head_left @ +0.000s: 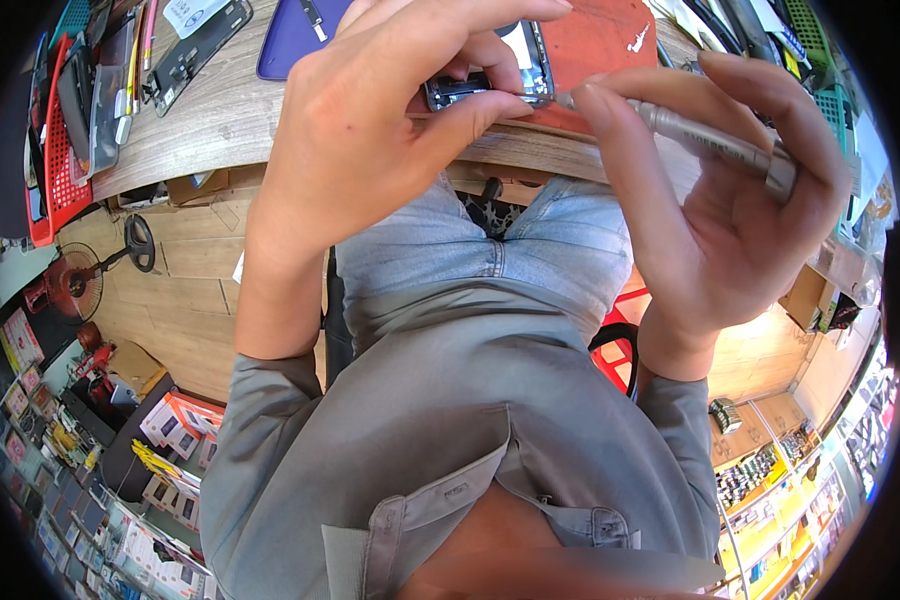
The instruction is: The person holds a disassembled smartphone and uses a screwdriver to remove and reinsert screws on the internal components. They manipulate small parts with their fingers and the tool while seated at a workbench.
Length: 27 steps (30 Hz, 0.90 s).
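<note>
So I'm watching this through the head cam, and the opened black-framed phone (537, 65) is sitting right in the grip of the left hand (360, 125), near the front edge of the grey-brown wooden table (190, 130). That hand is pinching it around the near edge: the thumb is lying along the front, fingertips are bending over the exposed insides, and hardly any gap is showing. The hand is covering most of the phone's left side, so I'm mainly seeing the right part and a white patch.

The right hand (705, 225) is closing around a slim silvery-grey pen-shaped tool (708, 134). Thumb and index finger are pinching it near the front, the wide end is resting against the other fingers, and the tip is pointing at the phone's near right corner. I can't tell if it's touching. The brick-red mat (600, 45) is lying just beyond it.

Writing-wise, the tool's barrel is carrying small dark print, and a white label (190, 12) up at the top left is showing some too.
</note>
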Tool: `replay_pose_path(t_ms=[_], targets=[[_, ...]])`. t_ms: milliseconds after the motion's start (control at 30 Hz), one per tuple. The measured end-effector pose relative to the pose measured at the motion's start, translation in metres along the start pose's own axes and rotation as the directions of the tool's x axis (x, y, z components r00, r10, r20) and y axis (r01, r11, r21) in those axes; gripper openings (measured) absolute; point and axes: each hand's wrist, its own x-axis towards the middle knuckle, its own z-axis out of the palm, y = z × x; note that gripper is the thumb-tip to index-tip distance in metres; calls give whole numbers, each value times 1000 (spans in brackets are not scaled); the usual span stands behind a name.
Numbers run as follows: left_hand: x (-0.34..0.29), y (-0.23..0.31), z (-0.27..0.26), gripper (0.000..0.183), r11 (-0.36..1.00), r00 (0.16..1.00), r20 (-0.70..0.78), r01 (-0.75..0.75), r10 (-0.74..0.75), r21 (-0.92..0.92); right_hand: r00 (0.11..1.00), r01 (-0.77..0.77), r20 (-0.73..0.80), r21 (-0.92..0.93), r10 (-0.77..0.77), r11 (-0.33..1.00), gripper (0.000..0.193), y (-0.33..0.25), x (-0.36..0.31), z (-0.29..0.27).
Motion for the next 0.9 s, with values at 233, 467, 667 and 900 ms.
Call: replay_pose_path(t_ms=[233, 467, 667, 900], targets=[[-8, -15, 2, 59, 993, 994, -54, -100, 97, -56, 999, -15, -42, 38, 16, 999, 79, 4, 0, 7], [-12, -26, -2, 64, 972, 971, -59, -233, 234, 24, 997, -61, -35, 45, 63, 997, 77, -1, 1, 9], [-4, -13, -7, 65, 973, 974, -28, -221, 223, 61, 997, -65, -26, 48, 66, 997, 75, -2, 2, 11], [-7, -25, -4, 65, 960, 965, -37, -256, 261, 115, 998, -55, -5, 24, 55, 998, 75, -3, 3, 10]])
